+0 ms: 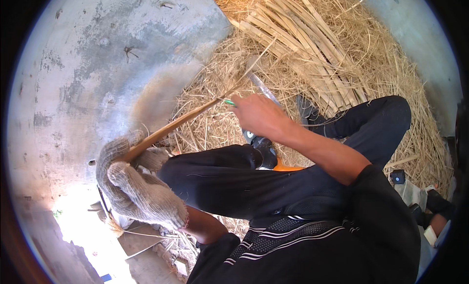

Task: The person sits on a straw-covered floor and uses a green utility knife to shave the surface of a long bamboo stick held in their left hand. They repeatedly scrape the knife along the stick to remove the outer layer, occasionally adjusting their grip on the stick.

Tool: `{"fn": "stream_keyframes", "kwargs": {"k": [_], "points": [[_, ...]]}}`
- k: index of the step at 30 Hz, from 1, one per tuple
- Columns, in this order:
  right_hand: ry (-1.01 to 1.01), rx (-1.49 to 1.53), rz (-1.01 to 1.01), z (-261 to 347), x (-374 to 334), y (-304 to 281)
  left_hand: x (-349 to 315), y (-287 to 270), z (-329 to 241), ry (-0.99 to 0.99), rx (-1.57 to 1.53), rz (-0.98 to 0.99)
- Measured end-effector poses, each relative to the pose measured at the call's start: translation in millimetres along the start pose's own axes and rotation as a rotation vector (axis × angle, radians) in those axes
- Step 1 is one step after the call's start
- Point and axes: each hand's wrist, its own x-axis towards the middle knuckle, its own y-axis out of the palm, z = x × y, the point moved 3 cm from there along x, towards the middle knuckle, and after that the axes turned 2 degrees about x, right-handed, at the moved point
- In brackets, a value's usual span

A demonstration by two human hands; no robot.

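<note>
My left hand wears a thick, grey-white knitted glove and is closed round the wide lower end of a bamboo strip. The strip slants up to the right over the straw and narrows to thin, split fibres at its far end. My bare right hand is closed close to that thin end. A small green-ended tool sticks out from its fingers beside the strip; the rest of it is hidden. Just beyond the knuckles shows a long metal blade; whether it joins the green end I cannot tell.
A pile of split bamboo strips lies on loose straw ahead. A worn, grey panel fills the left. Something orange shows by my bent, black-trousered legs. At the far right edge, part of another person is visible.
</note>
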Motion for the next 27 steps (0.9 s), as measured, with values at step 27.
{"fn": "stream_keyframes", "kwargs": {"k": [27], "points": [[0.135, -0.08, -0.033, -41.2, 18.3, 47.5, 11.3, 13.6, -1.1, 0.092, 0.037, 0.108]]}}
